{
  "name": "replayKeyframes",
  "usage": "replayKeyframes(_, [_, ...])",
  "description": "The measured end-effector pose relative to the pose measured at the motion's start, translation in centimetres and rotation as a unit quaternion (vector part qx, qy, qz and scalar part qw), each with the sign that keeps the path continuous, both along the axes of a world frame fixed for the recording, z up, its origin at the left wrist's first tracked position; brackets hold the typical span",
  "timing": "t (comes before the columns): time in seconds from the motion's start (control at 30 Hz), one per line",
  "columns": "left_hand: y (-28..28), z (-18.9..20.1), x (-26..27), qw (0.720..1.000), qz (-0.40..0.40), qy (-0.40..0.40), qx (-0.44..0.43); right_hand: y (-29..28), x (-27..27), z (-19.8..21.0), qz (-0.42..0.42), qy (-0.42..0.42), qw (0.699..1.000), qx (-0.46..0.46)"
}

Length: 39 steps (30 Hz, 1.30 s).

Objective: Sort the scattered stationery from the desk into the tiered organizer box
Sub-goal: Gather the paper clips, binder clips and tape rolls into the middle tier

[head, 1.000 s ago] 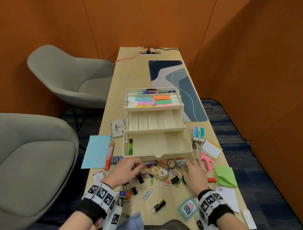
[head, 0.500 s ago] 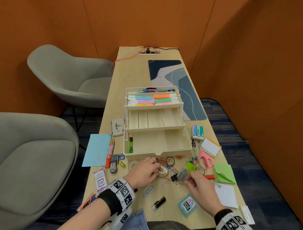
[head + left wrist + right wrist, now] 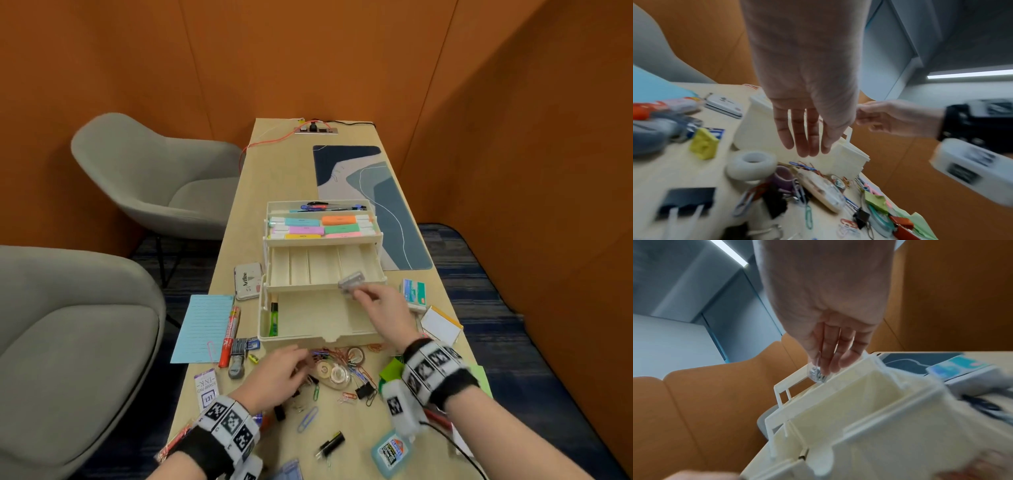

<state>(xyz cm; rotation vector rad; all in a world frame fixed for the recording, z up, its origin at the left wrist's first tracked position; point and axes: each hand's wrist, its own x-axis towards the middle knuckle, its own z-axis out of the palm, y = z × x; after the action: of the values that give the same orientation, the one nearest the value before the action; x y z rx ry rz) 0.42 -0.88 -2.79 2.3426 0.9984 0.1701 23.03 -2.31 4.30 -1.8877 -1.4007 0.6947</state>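
Observation:
The cream tiered organizer [image 3: 322, 339] stands open mid-desk. Its top tier holds highlighters and pens, and a green marker [image 3: 274, 317] lies in the bottom tier. My right hand [image 3: 358, 293] pinches a small clear case of metal clips [image 3: 351, 281] over the right end of the middle tier [image 3: 308, 270]. The right wrist view shows that case [image 3: 816, 374] at the tier's rim under my right hand [image 3: 826, 366]. My left hand [image 3: 298, 358] hovers with straight fingers [image 3: 803, 146] above the paper clip pile [image 3: 329, 353], holding nothing.
A tape dispenser [image 3: 334, 373], white tape roll [image 3: 751, 164], binder clips [image 3: 364, 390] and glue bottle [image 3: 388, 452] litter the near desk. A red marker [image 3: 230, 332], blue card [image 3: 203, 327] and stamp pad tin [image 3: 247, 281] lie left. A staples box [image 3: 412, 291] sits right.
My right hand has lifted the clear case from the desk pile up and forward to the middle tier. My left hand has drawn back off the tape dispenser and opened.

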Motion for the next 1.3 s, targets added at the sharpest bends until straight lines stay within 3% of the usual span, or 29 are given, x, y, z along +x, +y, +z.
replayKeyframes(0.17, [-0.1,0.2,-2.1,0.999,0.043,-0.009,0.005,6.7,-2.0,-1.3,-0.061,0.035,0.997,-0.029])
replayKeyframes(0.33, [0.4,0.4,-3.4,0.997,0.072,-0.014,-0.002,10.2,-2.7,-2.3,-0.071,-0.129,0.985,-0.089])
replayKeyframes(0.4, [0.6,0.4,-3.7,0.997,0.073,-0.01,-0.006,10.9,-2.7,-1.9,-0.047,-0.157,0.98,-0.111])
replayKeyframes(0.63, [1.1,0.3,-3.3,0.997,0.067,0.011,-0.02,12.0,-3.0,-1.8,-0.04,-0.24,0.959,-0.143])
replayKeyframes(0.9, [1.1,0.0,-3.5,0.997,0.066,0.002,-0.03,12.1,-3.2,-2.2,-0.001,-0.245,0.956,-0.162])
replayKeyframes(1.07, [1.4,-0.3,-3.9,0.997,0.067,0.008,-0.033,11.4,-3.2,-1.9,0.0,-0.304,0.948,-0.093])
replayKeyframes(1.17, [1.5,-0.3,-3.7,0.998,0.06,0.015,-0.021,10.6,-3.9,-2.0,0.053,-0.353,0.934,-0.027])
replayKeyframes(1.3, [1.1,-0.2,-3.4,0.999,0.048,0.021,-0.013,10.6,-4.3,-2.0,0.112,-0.321,0.936,-0.086])
